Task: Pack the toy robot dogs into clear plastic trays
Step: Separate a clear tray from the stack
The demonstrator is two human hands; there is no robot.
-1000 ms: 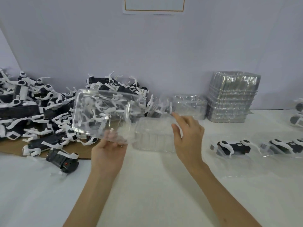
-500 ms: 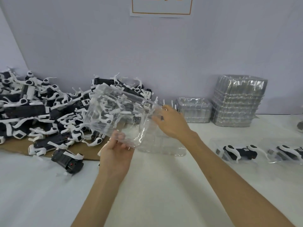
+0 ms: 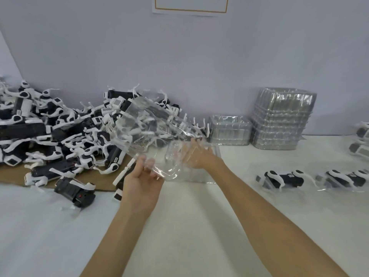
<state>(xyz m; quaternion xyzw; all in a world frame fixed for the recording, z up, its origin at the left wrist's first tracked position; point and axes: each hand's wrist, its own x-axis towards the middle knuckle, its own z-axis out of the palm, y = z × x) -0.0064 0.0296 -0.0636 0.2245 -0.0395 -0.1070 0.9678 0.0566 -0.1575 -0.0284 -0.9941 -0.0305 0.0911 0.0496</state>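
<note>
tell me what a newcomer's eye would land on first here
First, the big heap of black-and-white toy dogs on the left of the table, against the wall. Then the clear tray held up tilted in the middle, its lower edge gripped by the left hand, the right hand at its right side. At right, a stack of trays stands by the wall.

Bright even light, soft shadows, blurred moving hands, wide-angle edge bending
</note>
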